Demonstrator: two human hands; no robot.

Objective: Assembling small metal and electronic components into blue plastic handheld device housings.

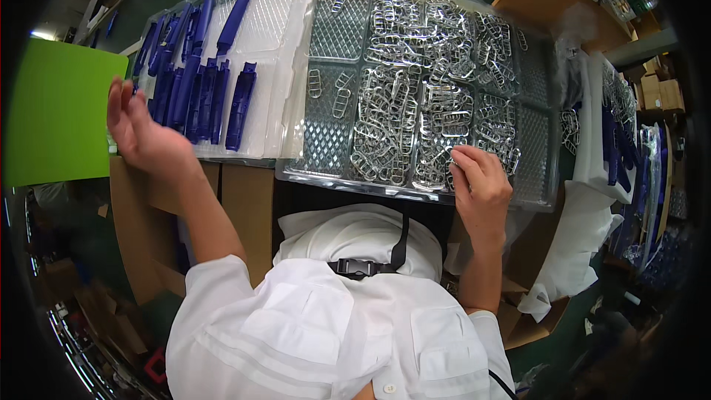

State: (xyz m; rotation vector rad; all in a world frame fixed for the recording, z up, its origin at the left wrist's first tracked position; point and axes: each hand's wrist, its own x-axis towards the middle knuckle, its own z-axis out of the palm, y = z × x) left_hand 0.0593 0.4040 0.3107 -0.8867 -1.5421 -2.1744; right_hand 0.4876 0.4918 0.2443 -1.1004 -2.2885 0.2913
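My left hand [150, 135] is raised beside the left edge of a clear plastic tray [268, 21], its fingers apart and nothing seen in it. Dark blue plastic handle-like parts [241, 107] lie in that tray, several side by side and one [234, 24] set apart higher up. To the right stands a clear compartment tray [326, 150] full of shiny wire-loop metal clips [385, 122]. Over its near right edge, my right hand [483, 181] has thumb and index finger pinched together among the clips. Whatever sits between those fingertips is too small to make out.
A bright green panel [63, 115] stands at the left. Open cardboard boxes [248, 211] are below the trays. At the right, a white foam-lined holder [596, 155] carries more blue parts and clips. A brown board [559, 4] rises at the back right.
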